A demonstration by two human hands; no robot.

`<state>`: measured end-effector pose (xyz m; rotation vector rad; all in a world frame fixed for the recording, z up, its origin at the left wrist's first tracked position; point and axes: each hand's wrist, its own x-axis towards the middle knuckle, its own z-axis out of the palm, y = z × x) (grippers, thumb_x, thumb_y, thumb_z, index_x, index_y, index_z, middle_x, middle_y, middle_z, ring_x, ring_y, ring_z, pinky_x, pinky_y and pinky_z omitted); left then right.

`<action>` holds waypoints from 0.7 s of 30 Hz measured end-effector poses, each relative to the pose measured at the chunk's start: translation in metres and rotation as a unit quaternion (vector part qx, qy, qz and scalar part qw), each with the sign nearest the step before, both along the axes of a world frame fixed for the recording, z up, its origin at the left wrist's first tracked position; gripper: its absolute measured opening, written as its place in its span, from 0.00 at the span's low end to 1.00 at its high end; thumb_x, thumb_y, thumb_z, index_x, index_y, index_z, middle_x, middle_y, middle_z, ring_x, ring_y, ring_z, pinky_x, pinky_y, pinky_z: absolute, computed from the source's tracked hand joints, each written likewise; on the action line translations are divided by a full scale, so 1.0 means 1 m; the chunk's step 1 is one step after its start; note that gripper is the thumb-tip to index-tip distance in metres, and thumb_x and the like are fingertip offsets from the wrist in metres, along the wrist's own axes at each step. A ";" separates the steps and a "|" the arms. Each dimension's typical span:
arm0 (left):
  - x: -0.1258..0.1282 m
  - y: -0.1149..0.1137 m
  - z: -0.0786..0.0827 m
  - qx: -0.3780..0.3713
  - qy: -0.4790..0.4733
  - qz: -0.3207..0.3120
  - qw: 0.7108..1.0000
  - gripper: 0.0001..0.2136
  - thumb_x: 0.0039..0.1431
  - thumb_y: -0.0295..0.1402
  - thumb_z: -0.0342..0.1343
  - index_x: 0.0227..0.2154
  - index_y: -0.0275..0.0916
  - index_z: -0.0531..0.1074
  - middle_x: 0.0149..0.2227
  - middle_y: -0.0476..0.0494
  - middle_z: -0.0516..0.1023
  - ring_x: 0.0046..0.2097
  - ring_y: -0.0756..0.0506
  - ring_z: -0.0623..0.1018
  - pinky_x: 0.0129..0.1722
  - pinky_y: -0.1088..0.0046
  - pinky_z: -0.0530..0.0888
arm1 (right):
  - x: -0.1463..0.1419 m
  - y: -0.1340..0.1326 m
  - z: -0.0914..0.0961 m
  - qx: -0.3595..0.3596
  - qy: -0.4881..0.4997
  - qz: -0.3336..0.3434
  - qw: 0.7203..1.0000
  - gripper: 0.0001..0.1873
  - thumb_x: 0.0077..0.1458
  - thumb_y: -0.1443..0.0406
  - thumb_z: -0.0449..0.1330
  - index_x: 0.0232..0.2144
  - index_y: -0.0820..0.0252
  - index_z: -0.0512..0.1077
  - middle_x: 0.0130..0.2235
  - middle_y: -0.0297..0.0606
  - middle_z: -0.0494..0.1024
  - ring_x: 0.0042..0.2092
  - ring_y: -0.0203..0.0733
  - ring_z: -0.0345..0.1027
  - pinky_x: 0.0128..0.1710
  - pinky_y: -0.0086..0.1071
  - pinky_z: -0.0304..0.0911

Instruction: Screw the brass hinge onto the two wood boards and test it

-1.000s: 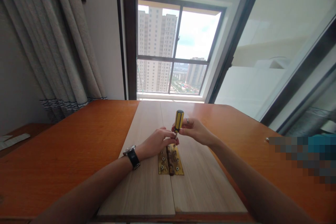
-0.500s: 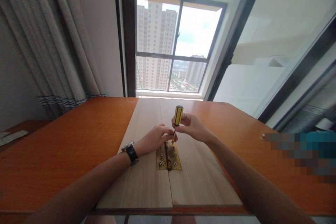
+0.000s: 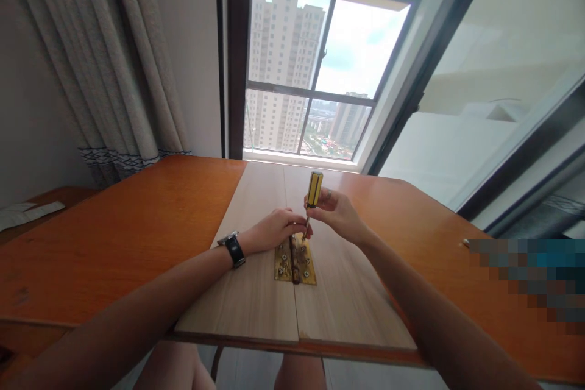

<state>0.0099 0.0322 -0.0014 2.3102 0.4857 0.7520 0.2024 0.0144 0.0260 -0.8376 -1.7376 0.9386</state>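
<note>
**Far left:** a strip of white paper lay on a low wooden surface beyond the left edge of the orange desk, below a grey curtain.

**Left wrist:** I wore a black-strapped wristwatch.

**Left hand:** my left hand was half closed, its fingers curled towards the top of the hinge. I could not tell whether it gripped anything.

**Left board:** a pale wooden board lay flat on the desk, running towards the near edge.

**Middle:** a brass hinge lay open across the seam between the boards, with screws in its leaves (the heads were too small to read).

**Tool:** a yellow-and-black screwdriver stood almost upright, its tip at the top of the hinge.

**Right hand:** my right hand was closed in a pinch around the screwdriver's handle.

**Right board:** a second pale wooden board lay against the first along the seam.

**Step in hand:** I judged this to be driver work at the hinge's top screws.

**Next move called for:** the tip needed to sit square in a screw head.
</note>
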 end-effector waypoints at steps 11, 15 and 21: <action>-0.001 0.005 -0.002 -0.075 -0.021 -0.035 0.996 0.14 0.67 0.35 0.50 0.36 0.35 0.79 0.38 0.44 0.82 0.43 0.46 0.78 0.47 0.74 0.69 | 0.013 0.000 0.007 -0.056 0.020 0.057 0.997 0.18 0.50 0.57 0.69 0.42 0.58 0.80 0.37 0.40 0.82 0.39 0.43 0.75 0.43 0.40 0.70; -0.013 0.019 -0.003 -0.130 -0.078 0.021 0.988 0.16 0.67 0.39 0.49 0.44 0.34 0.77 0.44 0.42 0.81 0.46 0.45 0.76 0.49 0.71 0.68 | 0.012 0.000 0.007 -0.058 0.019 0.023 0.998 0.15 0.43 0.58 0.73 0.34 0.57 0.81 0.32 0.39 0.83 0.37 0.44 0.77 0.42 0.39 0.71; -0.028 0.039 -0.008 -0.136 -0.103 0.150 0.974 0.18 0.66 0.39 0.48 0.45 0.32 0.77 0.41 0.40 0.82 0.41 0.46 0.75 0.42 0.71 0.68 | 0.008 -0.003 0.012 -0.036 0.000 -0.012 0.999 0.14 0.39 0.58 0.74 0.30 0.58 0.81 0.32 0.40 0.83 0.37 0.47 0.78 0.42 0.41 0.71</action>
